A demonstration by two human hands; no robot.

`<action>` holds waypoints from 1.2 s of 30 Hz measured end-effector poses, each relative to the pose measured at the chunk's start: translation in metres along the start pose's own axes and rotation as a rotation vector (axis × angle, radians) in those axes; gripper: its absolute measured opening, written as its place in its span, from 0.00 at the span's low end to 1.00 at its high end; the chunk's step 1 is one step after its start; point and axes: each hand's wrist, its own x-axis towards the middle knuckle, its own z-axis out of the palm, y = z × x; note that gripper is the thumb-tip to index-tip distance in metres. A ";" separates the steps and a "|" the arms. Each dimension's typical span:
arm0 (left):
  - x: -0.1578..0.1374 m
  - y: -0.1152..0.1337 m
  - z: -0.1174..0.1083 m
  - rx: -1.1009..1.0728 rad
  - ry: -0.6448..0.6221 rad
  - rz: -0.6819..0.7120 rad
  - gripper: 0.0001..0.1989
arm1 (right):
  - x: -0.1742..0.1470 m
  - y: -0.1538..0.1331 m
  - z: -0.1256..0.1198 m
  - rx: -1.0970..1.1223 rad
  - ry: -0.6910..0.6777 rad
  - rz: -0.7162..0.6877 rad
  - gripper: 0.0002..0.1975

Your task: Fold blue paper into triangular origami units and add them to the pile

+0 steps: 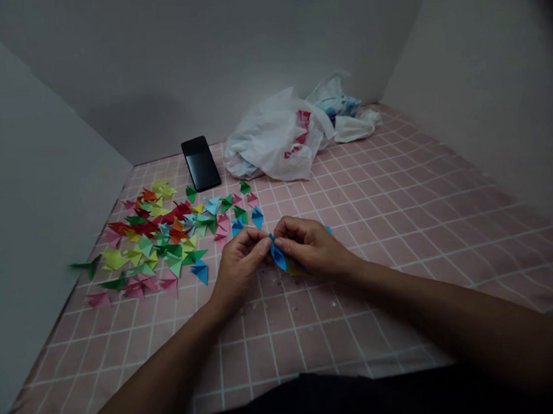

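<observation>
Between my two hands is a small blue folded-paper piece [278,255], pointed at its lower end. My left hand [242,256] pinches it from the left with thumb and forefinger. From the right, my right hand [309,245] pinches its upper part with closed fingers. A bit of yellow paper [296,269] shows beneath my right hand, partly hidden. Just beyond my hands lies another blue folded piece [257,217]. A pile of folded paper pieces [158,230] in red, green, yellow, pink and blue spreads to the left.
A black phone [201,164] lies behind the pile. Farther back, a crumpled white plastic bag [272,135] with red print rests near a smaller bag [340,108] by the wall. A pink checked cloth [422,223] covers the surface. Walls rise left, back and right.
</observation>
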 end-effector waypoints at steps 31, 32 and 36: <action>0.002 0.003 -0.003 0.099 -0.037 0.022 0.08 | -0.002 -0.009 -0.001 0.113 -0.058 0.201 0.07; 0.002 0.003 -0.003 0.102 -0.039 0.016 0.08 | -0.002 -0.008 -0.001 0.105 -0.056 0.194 0.08; 0.000 0.005 -0.001 0.143 -0.049 -0.006 0.08 | -0.002 -0.006 -0.001 0.125 -0.045 0.158 0.08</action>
